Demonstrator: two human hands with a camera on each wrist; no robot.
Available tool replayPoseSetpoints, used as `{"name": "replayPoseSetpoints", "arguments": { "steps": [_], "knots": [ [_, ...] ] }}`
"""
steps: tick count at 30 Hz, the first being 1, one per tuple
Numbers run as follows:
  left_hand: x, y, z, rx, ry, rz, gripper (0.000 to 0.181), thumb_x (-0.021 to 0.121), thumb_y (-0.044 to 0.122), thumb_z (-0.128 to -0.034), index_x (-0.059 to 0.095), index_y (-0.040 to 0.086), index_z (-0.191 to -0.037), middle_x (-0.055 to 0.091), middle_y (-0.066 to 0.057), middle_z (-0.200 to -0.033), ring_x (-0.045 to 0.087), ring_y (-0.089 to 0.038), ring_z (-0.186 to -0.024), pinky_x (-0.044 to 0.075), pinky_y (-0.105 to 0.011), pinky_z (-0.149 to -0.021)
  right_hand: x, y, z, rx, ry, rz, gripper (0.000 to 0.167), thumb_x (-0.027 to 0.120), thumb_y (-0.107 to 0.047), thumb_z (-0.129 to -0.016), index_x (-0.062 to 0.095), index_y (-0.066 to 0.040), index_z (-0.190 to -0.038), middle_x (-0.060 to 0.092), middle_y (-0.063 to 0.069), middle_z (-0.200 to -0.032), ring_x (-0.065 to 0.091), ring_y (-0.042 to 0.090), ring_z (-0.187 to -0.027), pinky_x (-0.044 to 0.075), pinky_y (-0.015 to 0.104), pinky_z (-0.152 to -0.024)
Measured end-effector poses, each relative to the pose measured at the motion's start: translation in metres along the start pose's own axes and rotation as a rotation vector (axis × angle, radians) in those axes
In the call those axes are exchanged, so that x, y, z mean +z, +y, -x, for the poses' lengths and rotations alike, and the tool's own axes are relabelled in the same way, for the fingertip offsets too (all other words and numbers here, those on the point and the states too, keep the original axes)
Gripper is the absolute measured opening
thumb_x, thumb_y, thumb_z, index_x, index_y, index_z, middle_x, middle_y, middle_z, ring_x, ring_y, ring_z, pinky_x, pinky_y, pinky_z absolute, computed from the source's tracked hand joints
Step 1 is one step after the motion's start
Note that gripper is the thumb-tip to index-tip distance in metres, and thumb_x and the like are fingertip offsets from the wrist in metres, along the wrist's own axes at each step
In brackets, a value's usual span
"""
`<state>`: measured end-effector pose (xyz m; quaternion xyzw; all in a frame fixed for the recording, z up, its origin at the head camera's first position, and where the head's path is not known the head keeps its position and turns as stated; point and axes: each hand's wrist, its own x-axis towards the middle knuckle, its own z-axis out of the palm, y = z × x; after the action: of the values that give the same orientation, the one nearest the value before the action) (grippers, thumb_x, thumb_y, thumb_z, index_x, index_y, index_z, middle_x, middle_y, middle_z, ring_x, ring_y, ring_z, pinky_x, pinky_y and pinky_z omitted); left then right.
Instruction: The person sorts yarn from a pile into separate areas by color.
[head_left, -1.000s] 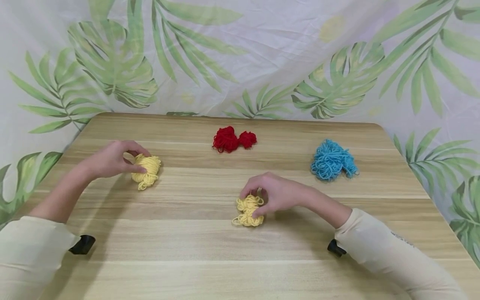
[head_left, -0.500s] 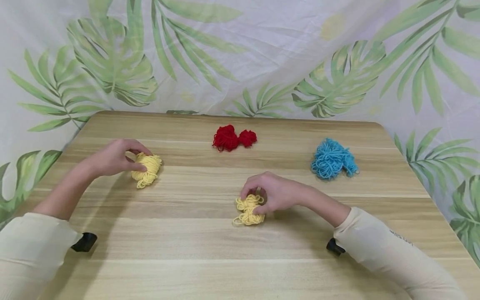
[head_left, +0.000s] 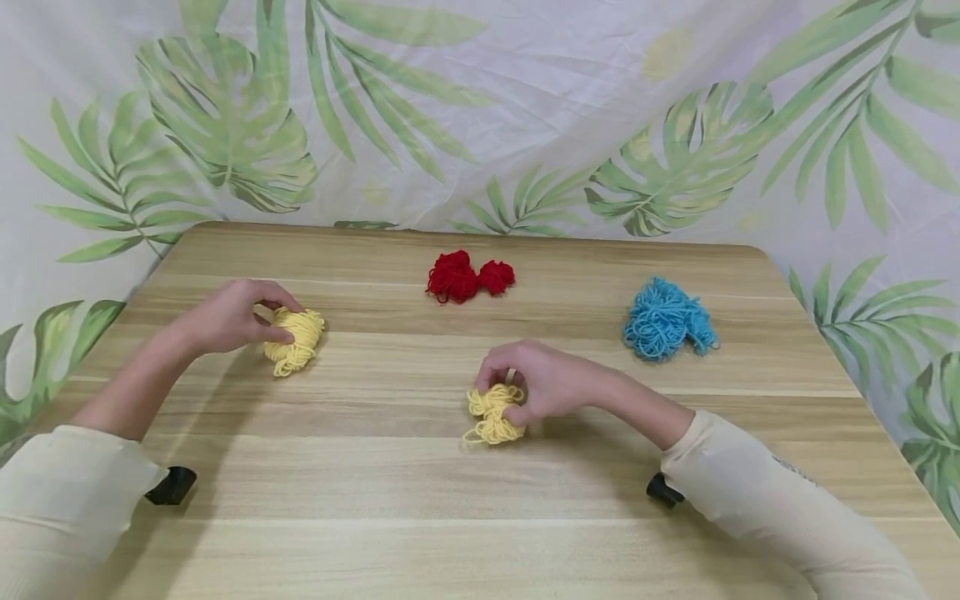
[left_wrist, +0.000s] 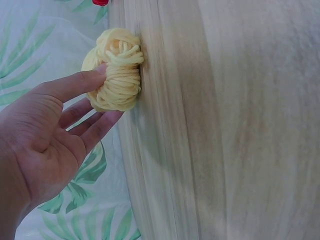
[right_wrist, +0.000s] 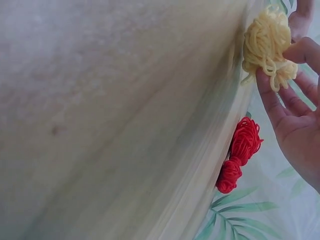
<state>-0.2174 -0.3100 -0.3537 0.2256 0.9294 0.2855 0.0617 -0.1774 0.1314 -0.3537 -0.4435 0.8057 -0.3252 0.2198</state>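
On the left of the table, my left hand [head_left: 236, 317] grips a wound ball of yellow yarn [head_left: 300, 340] between thumb and fingers. The left wrist view shows the thumb across that yellow yarn [left_wrist: 122, 85] with fingers behind it. Near the middle, my right hand [head_left: 547, 379] pinches a looser bundle of yellow yarn [head_left: 491, 415], its loops hanging out to the left. In the right wrist view, thumb and fingers close round this bundle [right_wrist: 267, 42].
Two joined clumps of red yarn [head_left: 453, 277] lie at the back middle. A blue yarn bundle [head_left: 660, 321] sits at the right. The wooden table [head_left: 420, 500] ends at a leaf-printed cloth [head_left: 525, 108] behind.
My right hand has shifted slightly left and toward the back with its yellow yarn bundle. The left hand and its yarn have stayed nearly still.
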Motion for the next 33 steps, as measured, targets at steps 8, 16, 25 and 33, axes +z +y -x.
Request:
{"name": "replayPoseSetpoints", "arguments": {
  "steps": [8, 16, 25, 33],
  "knots": [
    [0.002, -0.001, 0.000, -0.017, 0.000, 0.015, 0.030, 0.087, -0.001, -0.0808, 0.074, -0.005, -0.108, 0.071, -0.018, -0.113, 0.057, -0.003, -0.098, 0.059, -0.023, -0.076, 0.000, 0.002, -0.008, 0.033, 0.083, 0.000, 0.029, 0.074, 0.001, -0.077, 0.068, -0.008, -0.103, 0.068, -0.001, -0.100, 0.061, 0.013, -0.096, 0.057, 0.029, -0.085],
    [0.004, 0.000, 0.000, -0.021, -0.003, 0.006, 0.028, 0.086, -0.002, -0.0807, 0.074, -0.004, -0.105, 0.071, -0.018, -0.111, 0.059, -0.010, -0.099, 0.060, -0.028, -0.077, 0.000, 0.005, -0.019, 0.002, 0.168, 0.006, 0.027, 0.073, 0.000, -0.077, 0.068, -0.008, -0.103, 0.069, 0.000, -0.100, 0.062, 0.014, -0.097, 0.057, 0.029, -0.084],
    [0.003, 0.003, -0.001, -0.033, -0.028, 0.017, 0.026, 0.083, -0.005, -0.0826, 0.073, -0.007, -0.107, 0.070, -0.022, -0.113, 0.061, -0.036, -0.107, 0.061, -0.036, -0.079, 0.000, 0.003, -0.032, 0.004, 0.180, -0.010, 0.029, 0.073, 0.001, -0.076, 0.069, -0.006, -0.104, 0.069, 0.002, -0.100, 0.062, 0.015, -0.096, 0.057, 0.027, -0.083],
    [0.002, 0.002, -0.001, -0.044, -0.041, 0.018, 0.027, 0.082, -0.005, -0.0836, 0.072, -0.008, -0.108, 0.069, -0.023, -0.114, 0.061, -0.038, -0.108, 0.061, -0.037, -0.080, -0.001, 0.002, -0.040, 0.000, 0.207, -0.021, 0.028, 0.074, 0.002, -0.077, 0.069, -0.004, -0.104, 0.070, 0.004, -0.099, 0.063, 0.017, -0.095, 0.058, 0.031, -0.083]
  ]
}}
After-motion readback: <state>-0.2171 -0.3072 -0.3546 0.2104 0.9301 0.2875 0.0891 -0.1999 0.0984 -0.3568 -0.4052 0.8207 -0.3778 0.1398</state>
